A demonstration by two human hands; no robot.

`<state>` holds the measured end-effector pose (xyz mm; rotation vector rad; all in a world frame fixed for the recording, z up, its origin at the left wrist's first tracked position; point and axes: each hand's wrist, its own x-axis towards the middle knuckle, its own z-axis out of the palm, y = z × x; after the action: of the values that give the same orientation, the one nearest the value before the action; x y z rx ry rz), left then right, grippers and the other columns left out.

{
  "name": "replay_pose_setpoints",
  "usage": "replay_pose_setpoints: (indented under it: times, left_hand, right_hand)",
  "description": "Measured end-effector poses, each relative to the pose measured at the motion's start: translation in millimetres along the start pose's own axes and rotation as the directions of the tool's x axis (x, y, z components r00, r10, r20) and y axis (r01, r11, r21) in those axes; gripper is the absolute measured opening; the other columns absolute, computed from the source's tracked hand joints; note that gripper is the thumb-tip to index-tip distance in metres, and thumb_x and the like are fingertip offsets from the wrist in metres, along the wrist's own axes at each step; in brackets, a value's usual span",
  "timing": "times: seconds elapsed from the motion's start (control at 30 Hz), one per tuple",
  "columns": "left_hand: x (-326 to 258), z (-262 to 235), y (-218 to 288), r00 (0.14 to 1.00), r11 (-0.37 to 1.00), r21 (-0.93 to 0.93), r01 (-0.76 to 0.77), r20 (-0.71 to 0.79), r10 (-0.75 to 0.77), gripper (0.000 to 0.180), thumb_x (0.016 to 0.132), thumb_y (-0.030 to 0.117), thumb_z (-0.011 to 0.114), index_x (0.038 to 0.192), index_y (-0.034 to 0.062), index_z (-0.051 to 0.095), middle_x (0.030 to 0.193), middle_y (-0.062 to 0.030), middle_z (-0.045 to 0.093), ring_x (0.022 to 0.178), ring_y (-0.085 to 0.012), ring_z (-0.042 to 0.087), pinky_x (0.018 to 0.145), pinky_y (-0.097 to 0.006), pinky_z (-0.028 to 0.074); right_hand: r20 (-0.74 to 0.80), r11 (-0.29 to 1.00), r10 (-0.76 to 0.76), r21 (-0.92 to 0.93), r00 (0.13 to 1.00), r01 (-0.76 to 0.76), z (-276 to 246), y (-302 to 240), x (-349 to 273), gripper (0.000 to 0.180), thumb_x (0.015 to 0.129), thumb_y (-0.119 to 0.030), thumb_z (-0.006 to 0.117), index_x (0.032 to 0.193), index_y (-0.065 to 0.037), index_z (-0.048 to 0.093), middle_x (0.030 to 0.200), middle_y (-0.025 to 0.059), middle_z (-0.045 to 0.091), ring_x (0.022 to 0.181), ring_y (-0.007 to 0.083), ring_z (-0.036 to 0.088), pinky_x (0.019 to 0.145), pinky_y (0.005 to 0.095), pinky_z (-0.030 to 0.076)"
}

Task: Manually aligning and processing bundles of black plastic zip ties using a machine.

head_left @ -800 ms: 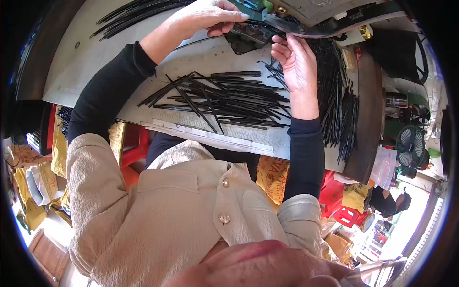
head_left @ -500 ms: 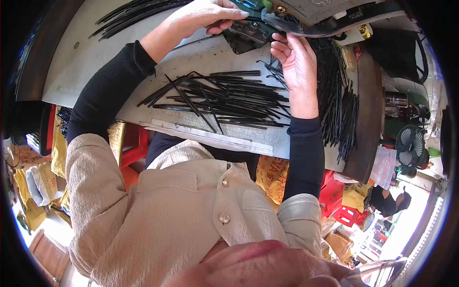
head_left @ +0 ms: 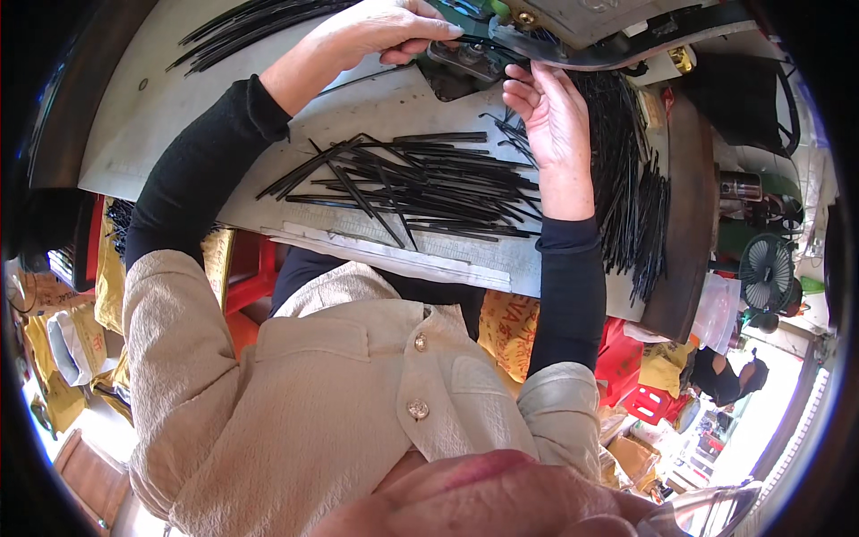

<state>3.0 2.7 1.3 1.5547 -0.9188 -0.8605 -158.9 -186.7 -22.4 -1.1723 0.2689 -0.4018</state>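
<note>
At the top of the head view, a machine with green and bare metal parts [head_left: 470, 61] stands on the worktable [head_left: 192, 134]; it looks like a sewing machine. My left hand [head_left: 403, 31] is closed in a pinch on a thin black strip [head_left: 494, 46] at the machine's left side. My right hand [head_left: 553, 107] is at the strip's other end, just under the machine's arm, fingers bent and thumb against them; the tips are partly hidden. Between my forearms lies a loose heap of black strips [head_left: 429, 183]. More black strips [head_left: 631, 206] are piled right of my right wrist.
A bundle of long black strips [head_left: 250, 31] lies at the table's far left. Beyond the right edge are a small dark fan [head_left: 768, 268] and a clear plastic container [head_left: 718, 313]. Yellow bags [head_left: 510, 327] and red stools [head_left: 649, 403] stand below table height.
Both hands have shifted very slightly left, and the black strip between them now shows more clearly. The heaps on the table have stayed as they were.
</note>
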Motion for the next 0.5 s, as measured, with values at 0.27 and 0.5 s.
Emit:
replay_pose_setpoints:
  times: [0.27, 0.5]
  left_hand:
    - [-0.9, 3.4, 5.1, 0.999, 0.998, -0.05, -0.022, -0.032, 0.02, 0.032, 0.088, 0.027, 0.061, 0.067, 0.0024, 0.059, 0.049, 0.0016, 0.045, 0.041, -0.0066, 0.038, 0.04, -0.025, 0.028]
    - [-0.9, 6.6, -3.5, 0.989, 0.952, 0.296, -0.084, 0.143, 0.043, 0.031, 0.086, 0.029, 0.064, 0.09, -0.0012, 0.068, 0.047, 0.0015, 0.044, 0.037, -0.0064, 0.039, 0.035, -0.023, 0.029]
  right_hand:
    - [0.0, 0.999, -0.015, 0.038, 1.0, 0.015, 1.4, -3.8, -2.3, 0.019, 0.09, -0.01, 0.057, 0.105, 0.002, 0.054, 0.093, 0.02, 0.064, 0.078, 0.0231, 0.067, 0.065, 0.0325, 0.059]
    - [0.124, 0.747, -0.232, -0.613, 0.965, 0.258, 9.7, -12.0, -13.1, 0.025, 0.083, -0.011, 0.068, 0.103, 0.001, 0.061, 0.091, 0.0065, 0.065, 0.08, 0.0124, 0.061, 0.073, 0.0249, 0.05]
